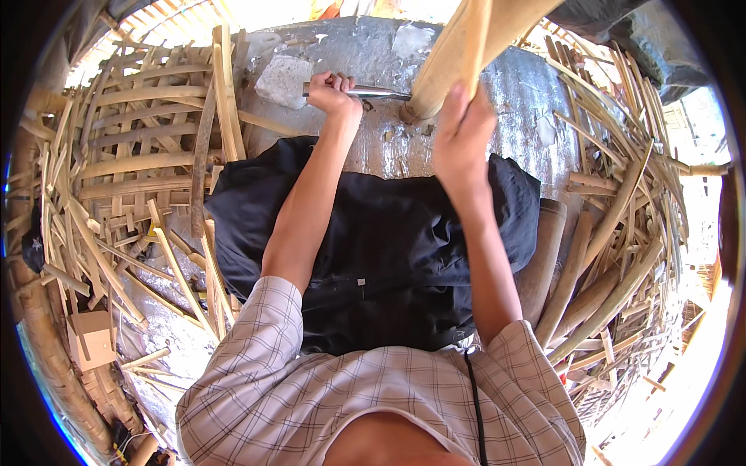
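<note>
My left hand [336,95] is closed round a long, narrow metal tool [381,92], which looks like a chisel. The tool lies nearly level, and its far end meets the lower part of a thick bamboo piece [433,84]. That piece leans up and to the right from the grey floor. My right hand [466,130], slightly blurred, grips a pale wooden stick [475,46] that rises in front of the bamboo. The stick's upper end runs out of view. Beyond my left fist sits a rough whitish block [281,81].
Split bamboo strips [637,233] are heaped on the right, beside a round bamboo pole [542,241]. To the left lie a woven bamboo panel [144,128] and loose strips [183,272]. A cardboard box [92,340] stands at the lower left. Black cloth [373,241] covers my lap.
</note>
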Demonstrator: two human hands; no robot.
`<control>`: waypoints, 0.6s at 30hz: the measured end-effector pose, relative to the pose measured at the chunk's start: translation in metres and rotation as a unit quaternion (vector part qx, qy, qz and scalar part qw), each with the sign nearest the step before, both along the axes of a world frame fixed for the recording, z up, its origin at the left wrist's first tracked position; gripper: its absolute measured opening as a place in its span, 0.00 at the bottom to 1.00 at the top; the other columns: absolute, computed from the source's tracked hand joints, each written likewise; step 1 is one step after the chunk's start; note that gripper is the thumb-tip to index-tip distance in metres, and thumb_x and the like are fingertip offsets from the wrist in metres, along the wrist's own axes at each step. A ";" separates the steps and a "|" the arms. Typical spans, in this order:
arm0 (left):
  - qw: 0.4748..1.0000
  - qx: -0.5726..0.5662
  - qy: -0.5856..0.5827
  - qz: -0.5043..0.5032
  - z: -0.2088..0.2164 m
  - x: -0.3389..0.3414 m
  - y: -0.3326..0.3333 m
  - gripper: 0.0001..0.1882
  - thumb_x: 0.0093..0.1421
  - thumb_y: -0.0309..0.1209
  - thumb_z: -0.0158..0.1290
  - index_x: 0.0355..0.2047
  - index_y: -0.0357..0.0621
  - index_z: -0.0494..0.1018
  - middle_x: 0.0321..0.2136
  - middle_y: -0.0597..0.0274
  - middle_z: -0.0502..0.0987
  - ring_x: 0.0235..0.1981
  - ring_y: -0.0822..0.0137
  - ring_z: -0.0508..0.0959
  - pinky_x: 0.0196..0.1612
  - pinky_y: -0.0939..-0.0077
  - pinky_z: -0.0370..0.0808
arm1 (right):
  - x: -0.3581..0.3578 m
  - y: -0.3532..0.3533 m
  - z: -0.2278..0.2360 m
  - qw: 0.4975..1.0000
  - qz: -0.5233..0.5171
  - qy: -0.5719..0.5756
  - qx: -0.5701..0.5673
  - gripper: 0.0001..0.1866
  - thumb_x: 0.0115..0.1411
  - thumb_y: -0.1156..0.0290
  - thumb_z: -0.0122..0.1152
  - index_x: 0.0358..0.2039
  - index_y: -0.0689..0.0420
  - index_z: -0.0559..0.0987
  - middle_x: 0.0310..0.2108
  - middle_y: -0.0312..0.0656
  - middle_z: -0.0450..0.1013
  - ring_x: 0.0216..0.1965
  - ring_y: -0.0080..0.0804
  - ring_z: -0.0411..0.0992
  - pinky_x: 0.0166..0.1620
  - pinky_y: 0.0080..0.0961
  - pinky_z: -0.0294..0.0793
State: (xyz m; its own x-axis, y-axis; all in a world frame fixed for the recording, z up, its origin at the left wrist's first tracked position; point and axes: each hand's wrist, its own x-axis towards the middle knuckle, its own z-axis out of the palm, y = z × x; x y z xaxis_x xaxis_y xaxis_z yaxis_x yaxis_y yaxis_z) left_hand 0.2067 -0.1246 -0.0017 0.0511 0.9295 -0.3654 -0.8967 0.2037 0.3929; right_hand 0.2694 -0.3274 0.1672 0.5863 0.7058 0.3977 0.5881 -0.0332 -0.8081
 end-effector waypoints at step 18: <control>0.980 0.186 0.061 -0.044 0.088 0.005 -0.011 0.16 0.56 0.22 0.53 0.19 0.49 0.57 0.12 0.70 0.56 0.13 0.73 0.56 0.21 0.71 0.57 | 0.009 -0.049 -0.137 0.974 0.013 0.136 -0.179 0.28 0.74 0.54 0.50 0.26 0.69 0.71 0.17 0.51 0.61 0.21 0.32 0.57 0.27 0.39 0.63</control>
